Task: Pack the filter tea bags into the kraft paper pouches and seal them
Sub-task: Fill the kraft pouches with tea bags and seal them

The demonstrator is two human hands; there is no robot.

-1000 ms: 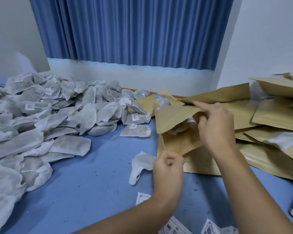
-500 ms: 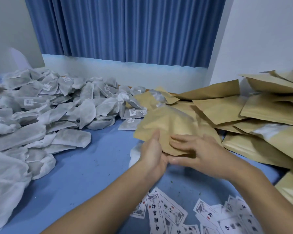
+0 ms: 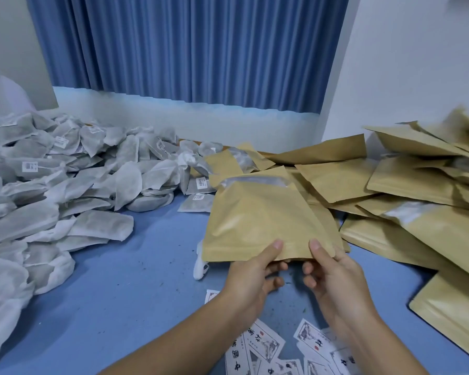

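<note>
At 6 o'clock | left hand (image 3: 251,277), right hand (image 3: 333,280) pinch tan flat kraft paper pouch (image 3: 260,217) | likely sealing step | next: press mouth shut

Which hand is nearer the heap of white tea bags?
Left. The left hand pinches the kraft pouch on the side toward the tea bag heap; the right hand pinches it farther away.
</note>
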